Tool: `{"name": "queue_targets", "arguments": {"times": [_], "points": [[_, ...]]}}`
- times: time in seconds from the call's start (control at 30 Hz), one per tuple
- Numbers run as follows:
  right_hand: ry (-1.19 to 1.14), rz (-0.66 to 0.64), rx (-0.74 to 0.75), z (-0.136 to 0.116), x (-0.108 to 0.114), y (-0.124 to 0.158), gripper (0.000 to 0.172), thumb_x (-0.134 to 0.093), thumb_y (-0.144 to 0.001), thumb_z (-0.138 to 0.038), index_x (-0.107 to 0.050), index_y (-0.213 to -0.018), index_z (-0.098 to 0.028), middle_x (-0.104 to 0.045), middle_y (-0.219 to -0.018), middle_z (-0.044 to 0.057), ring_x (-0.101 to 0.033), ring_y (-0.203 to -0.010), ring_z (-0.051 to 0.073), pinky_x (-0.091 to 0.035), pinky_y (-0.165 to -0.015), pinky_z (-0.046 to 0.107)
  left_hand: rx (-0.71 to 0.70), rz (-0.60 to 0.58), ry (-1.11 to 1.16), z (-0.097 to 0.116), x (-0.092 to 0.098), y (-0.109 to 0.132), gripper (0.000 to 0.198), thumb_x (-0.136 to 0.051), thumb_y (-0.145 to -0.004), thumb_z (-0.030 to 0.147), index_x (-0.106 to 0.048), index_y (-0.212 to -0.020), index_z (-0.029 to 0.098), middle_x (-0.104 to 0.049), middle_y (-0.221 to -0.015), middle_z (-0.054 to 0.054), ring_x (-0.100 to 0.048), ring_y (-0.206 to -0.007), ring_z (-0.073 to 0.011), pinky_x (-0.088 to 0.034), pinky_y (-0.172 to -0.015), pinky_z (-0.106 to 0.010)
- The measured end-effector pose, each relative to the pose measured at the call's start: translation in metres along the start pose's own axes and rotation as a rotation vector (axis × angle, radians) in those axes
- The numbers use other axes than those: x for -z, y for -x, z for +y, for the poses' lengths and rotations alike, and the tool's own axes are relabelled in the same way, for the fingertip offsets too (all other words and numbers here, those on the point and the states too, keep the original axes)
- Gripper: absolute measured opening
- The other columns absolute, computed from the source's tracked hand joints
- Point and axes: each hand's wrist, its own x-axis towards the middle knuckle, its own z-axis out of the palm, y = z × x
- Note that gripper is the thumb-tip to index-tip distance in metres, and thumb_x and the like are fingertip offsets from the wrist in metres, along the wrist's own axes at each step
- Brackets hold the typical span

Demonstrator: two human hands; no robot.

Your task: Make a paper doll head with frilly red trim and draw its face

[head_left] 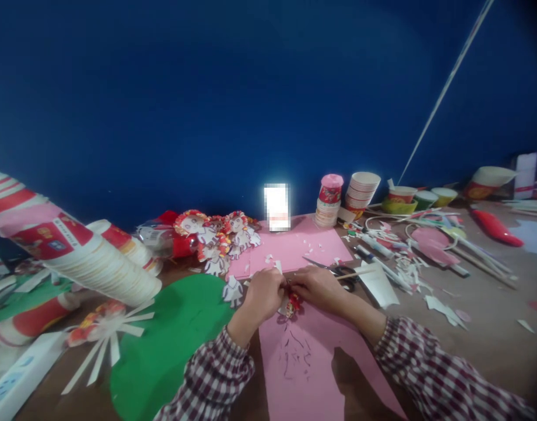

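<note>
My left hand [264, 295] and my right hand [318, 287] meet over a pink sheet [294, 362] marked with dark pen strokes. Both have closed fingers, pinching a small red and yellow paper cutout [291, 305] that hangs below the fingertips; its upper part is hidden. A thin wooden stick [353, 273] shows just beyond my right hand; whether that hand holds it I cannot tell. Scissors with dark handles [347, 280] lie behind the right wrist. Close to my left hand is a white paper figure cutout [232, 291].
Finished-looking paper figures [215, 237] are heaped at back left. Stacked paper cups [106, 275] lean at left beside a green sheet [172, 345]. More cup stacks [363, 193] stand at the back. Pens [376, 244] and paper scraps [408, 272] litter the right.
</note>
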Motion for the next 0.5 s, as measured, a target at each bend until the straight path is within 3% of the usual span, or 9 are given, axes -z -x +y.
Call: {"name": "queue_targets", "arguments": {"times": [0.27, 0.5], "points": [[0.006, -0.016, -0.015, -0.001, 0.002, -0.001, 0.014, -0.053, -0.082, -0.021, -0.067, -0.081, -0.02, -0.068, -0.085, 0.003, -0.059, -0.08, 0.015, -0.036, -0.069, 0.023, 0.043, -0.033, -0.088, 0.012, 0.006, 0.003, 0.019, -0.048, -0.073, 0.015, -0.067, -0.074, 0.016, -0.065, -0.082, -0.01, -0.059, -0.085, -0.0229, -0.041, -0.074, -0.032], [-0.026, -0.036, -0.035, -0.003, 0.007, 0.001, 0.017, -0.051, -0.084, -0.022, -0.068, -0.087, -0.021, -0.068, -0.091, 0.004, -0.059, -0.087, 0.016, -0.037, -0.071, 0.023, 0.077, -0.072, -0.137, 0.018, 0.011, 0.003, 0.022, -0.046, -0.077, 0.016, -0.068, -0.079, 0.016, -0.066, -0.085, -0.01, -0.059, -0.087, -0.0227, -0.042, -0.077, -0.033]]}}
